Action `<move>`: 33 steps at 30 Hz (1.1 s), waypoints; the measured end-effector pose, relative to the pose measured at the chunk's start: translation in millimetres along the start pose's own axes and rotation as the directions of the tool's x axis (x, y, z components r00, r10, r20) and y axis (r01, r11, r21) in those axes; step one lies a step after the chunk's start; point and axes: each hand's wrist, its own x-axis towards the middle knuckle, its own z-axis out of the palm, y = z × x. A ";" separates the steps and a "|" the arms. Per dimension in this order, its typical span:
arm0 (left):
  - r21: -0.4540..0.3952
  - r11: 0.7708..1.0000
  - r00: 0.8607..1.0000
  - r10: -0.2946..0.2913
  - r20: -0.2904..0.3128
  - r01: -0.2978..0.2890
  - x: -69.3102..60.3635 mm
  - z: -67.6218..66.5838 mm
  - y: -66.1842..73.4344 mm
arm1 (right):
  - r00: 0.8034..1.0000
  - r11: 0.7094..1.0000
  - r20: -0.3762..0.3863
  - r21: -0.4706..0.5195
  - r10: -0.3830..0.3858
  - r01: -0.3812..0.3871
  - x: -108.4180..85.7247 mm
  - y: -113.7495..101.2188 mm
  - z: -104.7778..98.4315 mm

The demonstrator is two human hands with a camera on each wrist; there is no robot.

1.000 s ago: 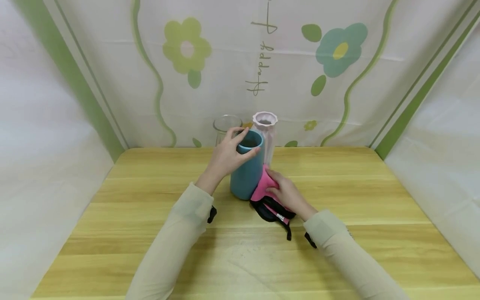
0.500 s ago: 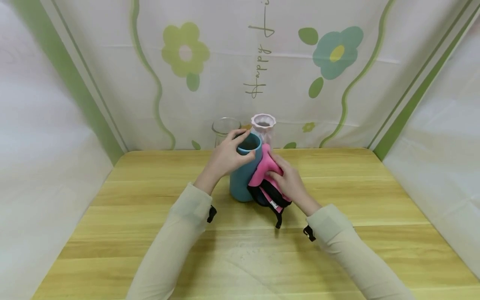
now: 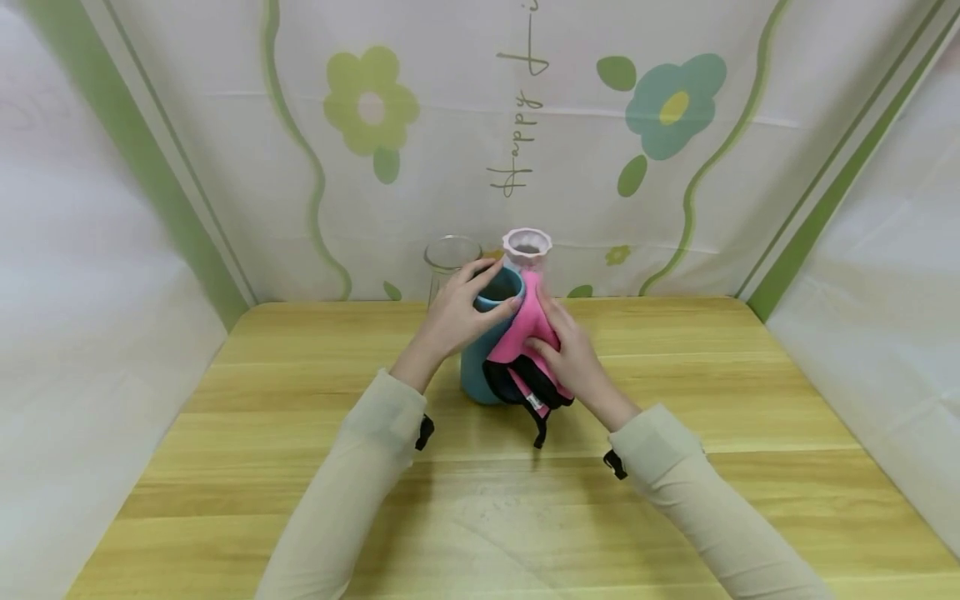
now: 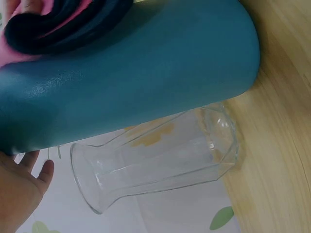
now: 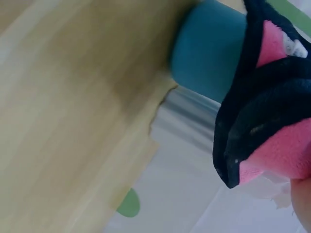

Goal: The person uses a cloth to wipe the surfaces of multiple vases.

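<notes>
A tall blue cylindrical vase (image 3: 477, 367) stands upright on the wooden table. My left hand (image 3: 452, 313) grips its top, fingers at the far rim and thumb at the near side. My right hand (image 3: 576, 357) holds a pink cloth (image 3: 527, 327) with black trim, a small white tag and a hanging black strap. The cloth lies against the vase's right side, fingers behind it and thumb in front. In the left wrist view, the vase (image 4: 146, 73) fills the top, with the cloth's black edge over it. The right wrist view shows the folded cloth (image 5: 282, 150) close up.
Behind the blue vase stand a clear glass vase (image 4: 160, 167), to the left, and a pale pink vase with a scalloped rim (image 3: 527, 257), to the right. A white curtain (image 3: 450, 167) with printed flowers hangs at the table's (image 3: 315, 367) back edge.
My right hand has moved the pink cloth up along the vase's right side, and its lower part has swung left over the vase. The left hand stays at the vase's top.
</notes>
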 end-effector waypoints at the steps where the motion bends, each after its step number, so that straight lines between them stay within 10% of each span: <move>1: 0.004 1.000 1.000 0.001 0.000 -0.001 0.2 0.2 0.1 | 1.000 1.000 0.012 -0.006 -0.003 0.003 -1.4 2.1 0.7; 8: 0.007 1.000 1.000 0.009 0.002 -0.009 0.4 -0.2 -0.2 | 0.990 0.997 0.142 -0.072 0.016 -0.006 -12.1 22.7 6.9; 17: 0.019 0.999 0.999 0.037 -0.019 -0.037 0.3 2.4 -1.7 | 0.914 0.975 0.378 -0.210 0.147 -0.069 -30.7 45.8 14.9; 33: 0.037 0.998 0.999 0.049 -0.006 -0.049 -4.1 -4.8 0.0 | 0.980 0.990 0.146 -0.065 0.136 -0.128 -17.6 26.7 8.2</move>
